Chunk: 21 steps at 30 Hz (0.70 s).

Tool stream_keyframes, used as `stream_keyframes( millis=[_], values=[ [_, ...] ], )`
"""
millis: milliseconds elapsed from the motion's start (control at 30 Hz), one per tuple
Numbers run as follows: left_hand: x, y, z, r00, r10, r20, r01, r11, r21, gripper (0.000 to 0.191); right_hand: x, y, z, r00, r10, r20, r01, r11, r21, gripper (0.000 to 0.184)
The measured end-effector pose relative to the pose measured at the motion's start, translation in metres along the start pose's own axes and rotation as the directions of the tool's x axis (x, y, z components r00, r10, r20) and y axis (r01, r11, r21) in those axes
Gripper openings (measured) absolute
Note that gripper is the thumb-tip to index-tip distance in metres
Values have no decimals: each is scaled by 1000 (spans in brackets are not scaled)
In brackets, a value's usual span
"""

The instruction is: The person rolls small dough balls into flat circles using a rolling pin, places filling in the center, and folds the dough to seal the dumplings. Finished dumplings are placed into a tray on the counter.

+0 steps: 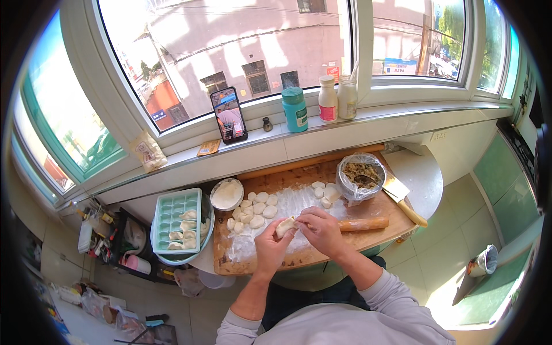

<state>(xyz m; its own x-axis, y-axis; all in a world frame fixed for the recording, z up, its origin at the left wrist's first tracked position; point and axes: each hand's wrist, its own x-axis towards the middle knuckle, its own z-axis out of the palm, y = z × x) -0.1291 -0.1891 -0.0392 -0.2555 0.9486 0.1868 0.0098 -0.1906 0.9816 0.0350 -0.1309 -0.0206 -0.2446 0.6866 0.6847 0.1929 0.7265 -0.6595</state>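
My left hand holds a partly closed dumpling above the floured wooden board. The fingers of my right hand pinch the dumpling's right edge, where a little filling shows. Several flattened dough pieces lie on the board's left, and more dough rounds lie near its back right. Beside these stands a plastic-lined bowl of filling with a spoon in it. A wooden rolling pin rests right of my right hand. At the left, a green compartment tray holds several folded dumplings.
A bowl of flour stands at the board's back left. On the right edge lies a cleaver, its handle overhanging. A long wooden rod runs along the back. The windowsill holds a propped phone, a teal jar and two bottles.
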Motion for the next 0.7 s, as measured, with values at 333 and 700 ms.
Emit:
stream_keyframes(
  millis=[333, 700],
  values=[
    [1, -2, -7, 996, 25, 89, -39, 987, 159, 39, 4, 11, -13, 944, 240, 225, -290, 929, 228, 15],
    [1, 19, -8, 988, 12, 155, -58, 953, 297, 74, -5, 15, -1, 959, 210, 188, -255, 931, 262, 27]
  ],
)
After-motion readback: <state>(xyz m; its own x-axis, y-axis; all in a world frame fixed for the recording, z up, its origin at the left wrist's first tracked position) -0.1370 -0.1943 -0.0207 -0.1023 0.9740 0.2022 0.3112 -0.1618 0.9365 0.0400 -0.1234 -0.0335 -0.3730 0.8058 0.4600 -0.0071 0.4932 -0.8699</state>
